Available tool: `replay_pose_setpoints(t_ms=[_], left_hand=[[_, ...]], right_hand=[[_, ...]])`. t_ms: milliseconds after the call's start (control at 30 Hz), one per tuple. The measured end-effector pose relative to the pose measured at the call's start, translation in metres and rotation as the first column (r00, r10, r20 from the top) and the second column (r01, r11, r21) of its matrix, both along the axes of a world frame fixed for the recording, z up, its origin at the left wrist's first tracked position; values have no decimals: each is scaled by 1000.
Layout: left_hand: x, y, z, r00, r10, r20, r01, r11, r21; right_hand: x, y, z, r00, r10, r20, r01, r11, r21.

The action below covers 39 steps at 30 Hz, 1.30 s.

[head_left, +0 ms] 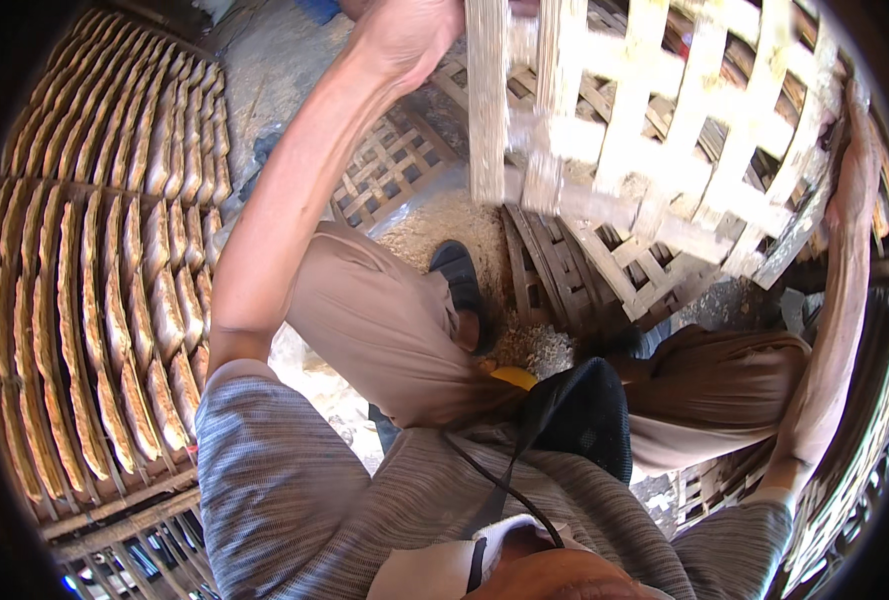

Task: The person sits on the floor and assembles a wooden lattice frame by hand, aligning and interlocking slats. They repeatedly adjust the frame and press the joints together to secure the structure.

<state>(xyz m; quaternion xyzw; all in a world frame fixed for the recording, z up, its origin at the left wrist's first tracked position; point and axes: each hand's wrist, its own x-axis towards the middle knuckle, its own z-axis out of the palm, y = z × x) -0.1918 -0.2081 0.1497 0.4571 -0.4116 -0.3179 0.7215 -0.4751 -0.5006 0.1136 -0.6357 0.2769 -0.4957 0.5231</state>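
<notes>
Though cut off by the upper edge of the view, plainly raised between left grip (414,38) and right grip (848,165): a pale wooden lattice panel (629,130), washed out by bright light. Left grip closed around the panel's left edge slat, high up, with fingertips mostly hidden behind the wood. Right grip laid along the opposite edge, a little lower than the left; fingers partly hidden there, so cannot tell how far closed.

Side slats pointing up and away from the body, spreading slightly from left grip toward right grip. Near edge slanting from below the left grip down to a corner below and inward of the right grip, hence tilted rather than square. Far end out of sight, so cannot tell which way the long axis lies.

Directly below the panel and between both grips, stacked panels (604,272) of similar lattice, close under the near edge. Below the left grip, another flat lattice (392,168) on the floor, just beside the left forearm (309,170). Toward the body from both grips, a gap down to a sandaled foot (454,280) and debris-strewn floor (429,225). Well out to the left of the left grip, rows of brown-and-white pieces (116,330). Below the right grip, a layered slatted stack (846,450), tight beside the right forearm (829,340).
</notes>
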Motion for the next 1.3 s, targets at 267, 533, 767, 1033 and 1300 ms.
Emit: replay_pose_setpoints(t_ms=[267, 533, 767, 1033, 1300], left_hand=[[-8, 4, -51, 985, 22, -173, 24, 966, 259], [-39, -4, -57, 992, 60, -115, -29, 968, 250], [-42, -12, -58, 1000, 6, -25, 3, 943, 334], [-38, -10, -54, 993, -25, 114, -26, 905, 424], [-39, -10, -52, 999, 44, -8, -35, 879, 476]], right_hand=[[-45, -45, 10, 968, -206, 143, 218, 973, -79], [-37, -40, -1, 952, -212, 222, 221, 975, -13], [-49, -42, 1, 945, -288, 155, 295, 955, -20], [-50, -36, 1, 939, -294, 178, 304, 952, -31], [-42, -29, 5, 939, -279, 200, 281, 960, 19]])
